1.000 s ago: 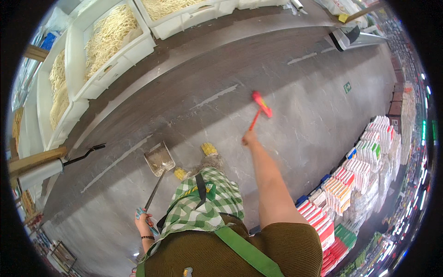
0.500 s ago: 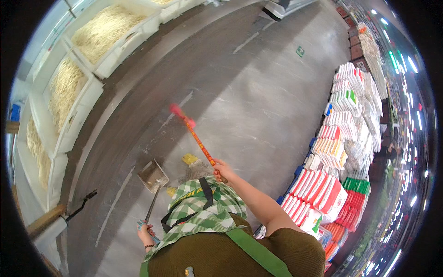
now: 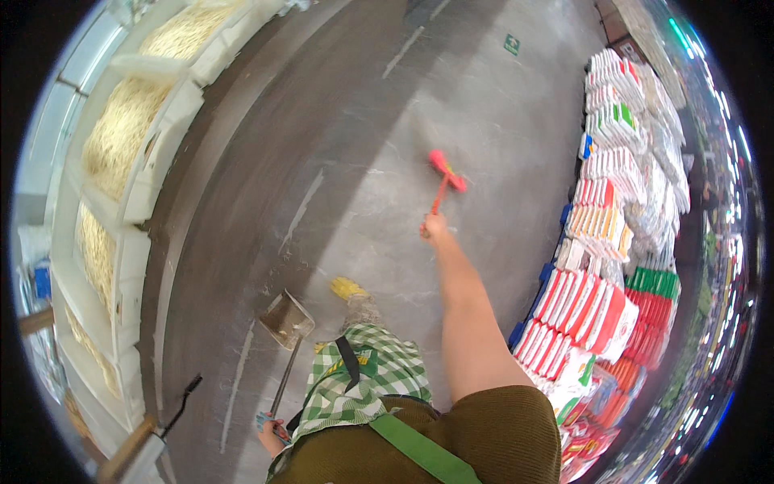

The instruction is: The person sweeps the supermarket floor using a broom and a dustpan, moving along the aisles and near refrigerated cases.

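Note:
Stretched out ahead of me, my right hand is closed around the handle of a broom with a red-pink head. The broom head is over the grey floor and slightly blurred. Low on the left, my left hand grips the long dark handle of a dustpan. The pan rests near the floor beside my yellow shoe, with some pale bits in it. A green checked apron covers my front.
White bins heaped with pale, strand-like food line the left side. Stacked packs in red and white stand along the right. A green floor sign lies far ahead. A wooden bar juts in at lower left.
My right arm has reached forward and to the right, carrying the broom from the left across the floor. My view has shifted forward, with one foot stepping ahead. The dustpan stays in my left hand.

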